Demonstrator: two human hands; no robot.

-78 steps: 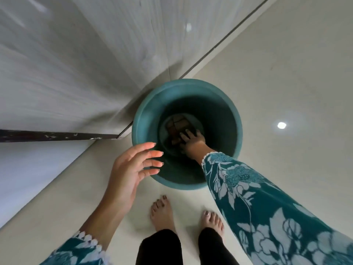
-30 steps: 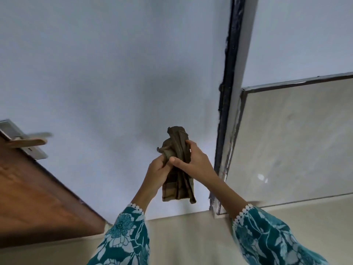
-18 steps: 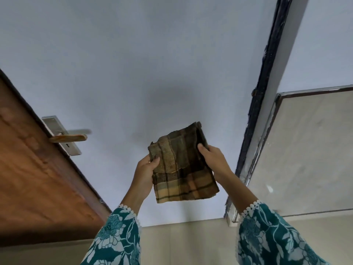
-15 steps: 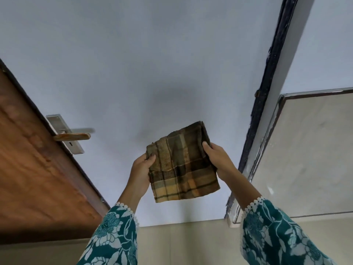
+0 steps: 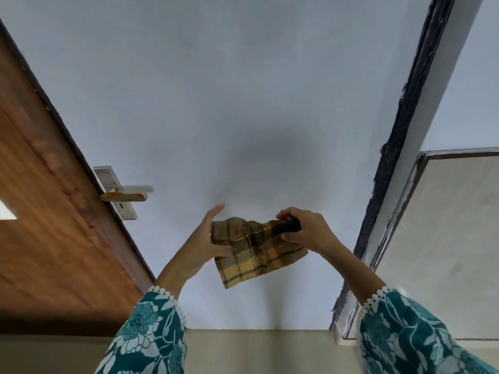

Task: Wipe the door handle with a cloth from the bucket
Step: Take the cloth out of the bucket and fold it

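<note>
A brown and yellow plaid cloth (image 5: pixel 256 249) hangs between both my hands in front of the pale wall. My right hand (image 5: pixel 305 228) pinches its dark upper right corner. My left hand (image 5: pixel 208 238) lies flat under the cloth's left part, thumb on its lower edge and fingers stretched out. The door handle (image 5: pixel 124 196), a brass-coloured lever on a silver plate (image 5: pixel 114 191), sticks out from the wooden door's edge at the left, well apart from both hands. The bucket is out of view.
The brown wooden door (image 5: pixel 46 211) fills the left side, standing open. A dark frame strip (image 5: pixel 399 125) runs up the right, with a grey tiled panel (image 5: pixel 445 238) beyond it. Beige floor (image 5: pixel 256 352) lies along the bottom.
The cloth was held spread flat by its two sides. Now it is folding over, the right hand has gathered its top corner, and the left hand has flattened beneath it. The view shifted left.
</note>
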